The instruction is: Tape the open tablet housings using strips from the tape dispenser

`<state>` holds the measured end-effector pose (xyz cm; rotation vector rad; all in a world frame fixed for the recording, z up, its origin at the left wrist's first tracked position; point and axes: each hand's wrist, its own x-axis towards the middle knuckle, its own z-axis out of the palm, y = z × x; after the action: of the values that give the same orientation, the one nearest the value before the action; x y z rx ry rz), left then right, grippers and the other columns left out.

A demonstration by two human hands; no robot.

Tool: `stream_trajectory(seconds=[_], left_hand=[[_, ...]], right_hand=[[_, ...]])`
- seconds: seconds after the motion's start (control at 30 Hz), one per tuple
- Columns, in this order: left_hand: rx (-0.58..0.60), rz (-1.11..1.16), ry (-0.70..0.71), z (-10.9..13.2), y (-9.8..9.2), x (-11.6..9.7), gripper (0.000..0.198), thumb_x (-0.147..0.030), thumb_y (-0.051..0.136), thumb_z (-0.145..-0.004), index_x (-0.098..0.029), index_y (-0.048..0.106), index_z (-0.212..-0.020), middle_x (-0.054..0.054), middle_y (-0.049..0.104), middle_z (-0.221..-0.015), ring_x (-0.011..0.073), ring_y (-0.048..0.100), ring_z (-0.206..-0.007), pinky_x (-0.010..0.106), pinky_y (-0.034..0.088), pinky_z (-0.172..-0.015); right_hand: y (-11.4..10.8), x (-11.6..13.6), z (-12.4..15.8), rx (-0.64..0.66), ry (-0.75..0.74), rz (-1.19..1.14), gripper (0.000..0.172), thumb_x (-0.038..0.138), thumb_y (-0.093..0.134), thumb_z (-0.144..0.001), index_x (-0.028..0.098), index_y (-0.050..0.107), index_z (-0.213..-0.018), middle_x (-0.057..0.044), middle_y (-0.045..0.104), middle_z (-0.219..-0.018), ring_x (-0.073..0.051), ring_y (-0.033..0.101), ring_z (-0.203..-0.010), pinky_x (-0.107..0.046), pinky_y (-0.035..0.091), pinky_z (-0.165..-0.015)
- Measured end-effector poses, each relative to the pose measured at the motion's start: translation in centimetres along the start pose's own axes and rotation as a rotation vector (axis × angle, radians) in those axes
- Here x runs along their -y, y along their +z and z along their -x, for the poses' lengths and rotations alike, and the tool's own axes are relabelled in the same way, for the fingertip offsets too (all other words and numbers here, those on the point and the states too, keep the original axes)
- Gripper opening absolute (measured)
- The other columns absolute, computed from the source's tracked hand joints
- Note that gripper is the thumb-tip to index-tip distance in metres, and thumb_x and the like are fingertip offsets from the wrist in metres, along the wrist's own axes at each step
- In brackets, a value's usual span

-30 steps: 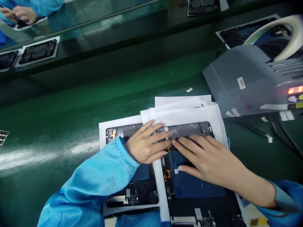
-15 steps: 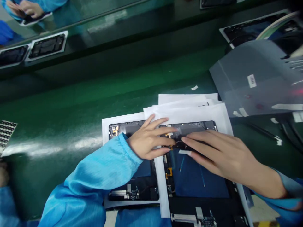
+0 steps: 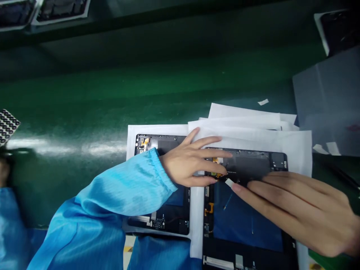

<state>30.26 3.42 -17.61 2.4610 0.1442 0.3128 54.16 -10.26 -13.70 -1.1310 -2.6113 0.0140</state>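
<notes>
My left hand point(image 3: 194, 159) lies with spread fingers across the upper left edge of an opened tablet point(image 3: 247, 240). Its fingertips reach over the dark parts and gold flex there. Over the right side of this tablet is my right hand point(image 3: 300, 202), fingers stretched out and slightly blurred, thumb apart from them. A small white strip point(image 3: 229, 182) clings to the thumb tip, above the upper edge of the blue battery point(image 3: 258, 228). My left wrist and sleeve cover part of a second opened tablet point(image 3: 171, 144) on the left.
White sheets point(image 3: 250, 131) lie under and behind the tablets. At the right stands a grey panel point(image 3: 329, 101), with white scraps point(image 3: 333, 148) by its foot. A sheet of black round pieces point(image 3: 8, 125) and another person's sleeve point(image 3: 11, 221) are far left. More devices point(image 3: 62, 11) lie along the back.
My right hand has moved right and away from the left fingertips, the white strip moving with its thumb. My left hand stays on the tablet. The camera view has shifted.
</notes>
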Motion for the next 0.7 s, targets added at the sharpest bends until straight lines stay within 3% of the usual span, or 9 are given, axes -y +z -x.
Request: stream_trajectory(seconds=[0.1, 0.27, 0.7], left_hand=[[0.005, 0.002, 0.003, -0.1, 0.0, 0.1, 0.025, -0.037, 0.055, -0.093, -0.029, 0.069, -0.113, 0.000, 0.052, -0.145, 0.0301, 0.029, -0.145, 0.063, -0.009, -0.118], [0.006, 0.004, 0.001, -0.1, 0.0, 0.2, 0.024, -0.037, 0.055, -0.094, -0.029, 0.069, -0.112, 0.000, 0.052, -0.144, 0.0301, 0.028, -0.146, 0.063, -0.008, -0.118], [0.018, 0.021, -0.005, -0.1, -0.2, 0.2, 0.024, -0.036, 0.058, -0.092, -0.028, 0.069, -0.112, 0.001, 0.053, -0.144, 0.0306, 0.028, -0.146, 0.064, -0.008, -0.118]], right_hand=[[0.5, -0.6, -0.8, 0.002, -0.156, 0.057, 0.035, 0.016, 0.041, -0.095, 0.015, 0.060, -0.125, -0.007, 0.069, -0.097, -0.022, 0.060, -0.090, -0.038, 0.047, -0.079], [1.7, -1.8, -2.1, 0.005, -0.166, 0.014, 0.034, 0.005, 0.039, -0.093, 0.012, 0.059, -0.120, -0.006, 0.069, -0.096, -0.020, 0.061, -0.090, -0.035, 0.048, -0.075], [0.8, -2.7, -3.2, 0.001, -0.283, 0.031, 0.030, 0.003, 0.040, -0.093, 0.006, 0.058, -0.116, -0.006, 0.070, -0.095, -0.019, 0.063, -0.084, -0.034, 0.053, -0.068]])
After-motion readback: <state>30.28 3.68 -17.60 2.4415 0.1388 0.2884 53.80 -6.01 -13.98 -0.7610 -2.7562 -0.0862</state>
